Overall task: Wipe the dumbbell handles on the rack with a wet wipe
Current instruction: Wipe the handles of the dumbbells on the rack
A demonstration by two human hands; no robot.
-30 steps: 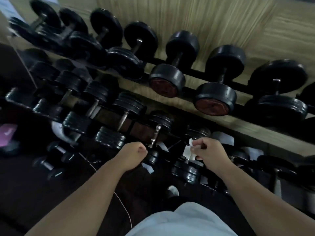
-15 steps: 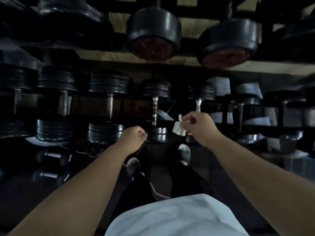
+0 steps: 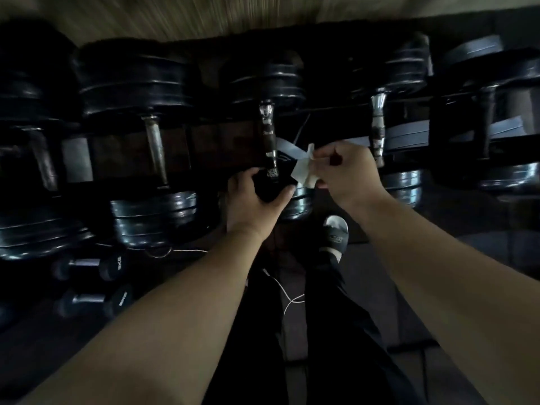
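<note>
The wet wipe (image 3: pixel 305 169) was a small white crumpled thing. We pinched it with the fingers and thumb of our right hand (image 3: pixel 347 173), and it stuck out to the left of that hand. The wipe was just to the right of the handle (image 3: pixel 269 133) of the middle dumbbell (image 3: pixel 264 83), down near the close end of that handle. The picture was too blurry for us to tell if the wipe touched the metal. Our left hand (image 3: pixel 252 200) gripped the close end of the same dumbbell. Its fingers curled round one side of the dark weight and its thumb curled round the other side.

The middle dumbbell lay on the rack (image 3: pixel 222 147) with its handle pointing away from us. More dumbbells lay beside it in the same row. The one on the right had a shiny handle (image 3: pixel 378 127) just behind our right hand. The one on the left had a dull handle (image 3: pixel 156 147). They all had big black round weights at both ends.

On the dark floor (image 3: pixel 438 223), over to the left, lay one small dumbbell (image 3: pixel 87 268) and a second small dumbbell (image 3: pixel 93 301) close by it. We saw one shoe (image 3: pixel 336 233) below our right wrist, our black trousers (image 3: pixel 330 331), and a thin white cord (image 3: pixel 287 292) lying across them. A pale wooden wall (image 3: pixel 204 13) showed at the top, behind the rack
</note>
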